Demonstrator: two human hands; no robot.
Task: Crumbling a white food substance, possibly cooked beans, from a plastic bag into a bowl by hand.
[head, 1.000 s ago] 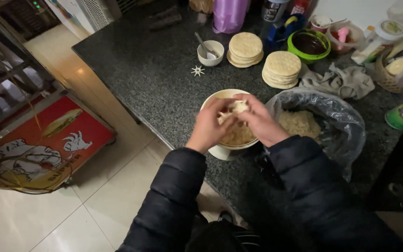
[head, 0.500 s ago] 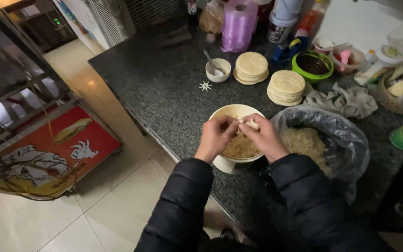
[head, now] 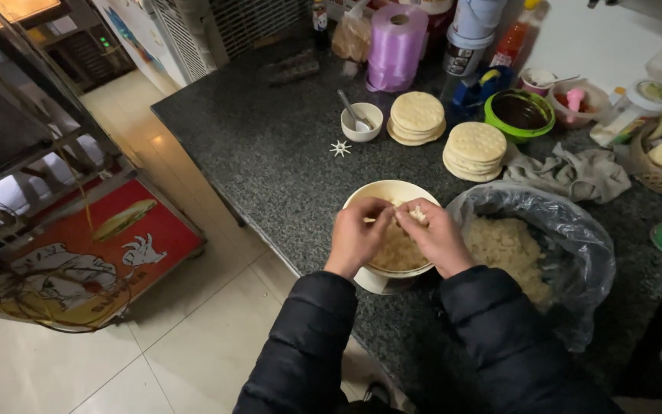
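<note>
Both hands are together over a cream bowl (head: 381,191) that stands near the counter's front edge and holds pale crumbly food. My left hand (head: 355,234) and my right hand (head: 432,237) pinch the same pale lump of that food (head: 417,215) between their fingertips, just above the bowl. Black padded sleeves cover both arms. To the right of the bowl, a plastic-lined bowl (head: 568,245) holds more of the same pale food (head: 507,249).
On the dark speckled counter (head: 270,153) lie two stacks of round flatbreads (head: 417,116) (head: 474,150), a small white bowl with a spoon (head: 362,121), a green bowl (head: 519,113), a purple roll (head: 396,47), a grey cloth (head: 568,172) and bottles at the back. Tiled floor and a red sign are left.
My hands stay together over the bowl working the lump; the camera has shifted, so the bowl and counter sit slightly lower and further right in view.
</note>
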